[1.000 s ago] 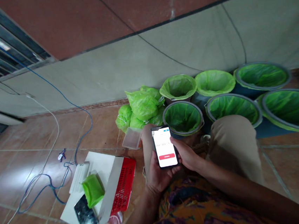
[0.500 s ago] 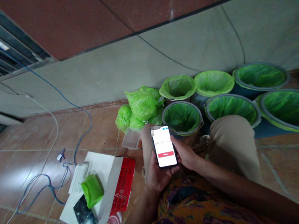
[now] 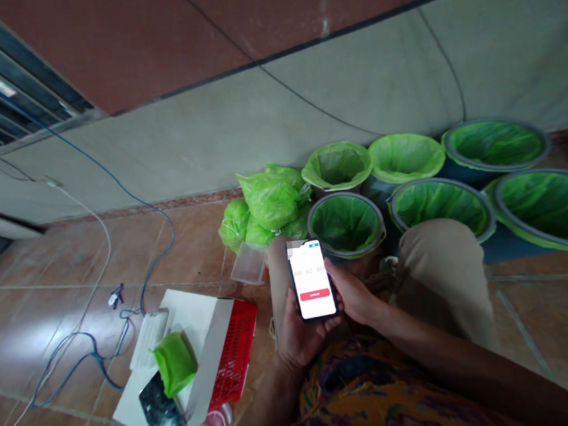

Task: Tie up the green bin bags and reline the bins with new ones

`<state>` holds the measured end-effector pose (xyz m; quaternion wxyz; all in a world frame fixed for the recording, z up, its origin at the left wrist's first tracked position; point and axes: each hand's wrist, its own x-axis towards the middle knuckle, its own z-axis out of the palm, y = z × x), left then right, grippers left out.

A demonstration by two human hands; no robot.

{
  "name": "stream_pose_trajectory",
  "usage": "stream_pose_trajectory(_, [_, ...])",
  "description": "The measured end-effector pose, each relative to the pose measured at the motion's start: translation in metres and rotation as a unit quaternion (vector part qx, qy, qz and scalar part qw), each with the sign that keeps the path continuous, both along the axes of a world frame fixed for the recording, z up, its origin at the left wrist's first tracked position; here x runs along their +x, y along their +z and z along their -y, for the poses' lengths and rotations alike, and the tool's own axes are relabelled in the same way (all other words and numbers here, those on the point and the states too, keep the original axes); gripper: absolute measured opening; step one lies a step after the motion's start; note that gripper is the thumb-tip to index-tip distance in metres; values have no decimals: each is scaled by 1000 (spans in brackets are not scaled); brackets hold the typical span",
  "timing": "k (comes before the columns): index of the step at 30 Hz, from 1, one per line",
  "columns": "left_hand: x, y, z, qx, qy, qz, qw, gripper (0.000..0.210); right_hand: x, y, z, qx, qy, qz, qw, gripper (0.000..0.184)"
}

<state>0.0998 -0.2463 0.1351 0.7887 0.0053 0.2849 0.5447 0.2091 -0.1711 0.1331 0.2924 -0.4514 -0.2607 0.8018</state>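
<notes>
A smartphone (image 3: 313,280) with a lit white screen is held upright above my lap. The screen shows a row of digits reading 00 02 00 and a red bar below them. My left hand (image 3: 298,335) is closed around the phone's left side and lower edge. At its right edge, my right hand (image 3: 355,293) grips with the thumb along the side and fingers behind. The backs of the fingers under the phone are partly hidden. Both knees, in beige trousers, rise on either side of the phone.
Several bins lined with green bags, one a grey-rimmed bin (image 3: 346,224), line the wall. Tied green bags (image 3: 270,197) and a clear plastic tray (image 3: 247,263) lie beside them. At left, a white board (image 3: 193,309) over a red basket (image 3: 233,352) carries a green packet (image 3: 176,363) and dark phone (image 3: 159,409). Cables (image 3: 96,351) cross the floor.
</notes>
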Motion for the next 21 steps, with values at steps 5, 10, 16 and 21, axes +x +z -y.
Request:
stream_pose_trajectory(5, [0, 1, -1, -1, -5, 3, 1000, 68, 0, -2, -1, -4, 11, 11, 1000, 55])
stream_pose_trajectory(10, [0, 2, -1, -9, 2, 5, 1000, 68, 0, -3, -1, -10, 15, 9, 1000, 56])
stream_pose_trajectory(16, [1, 5, -1, -9, -1, 1, 1000, 68, 0, -1, -1, -13, 15, -1, 1000, 53])
stream_pose_trajectory(21, [1, 7, -1, -12, 8, -1, 1000, 67, -1, 1, 0, -7, 9, 6, 1000, 52])
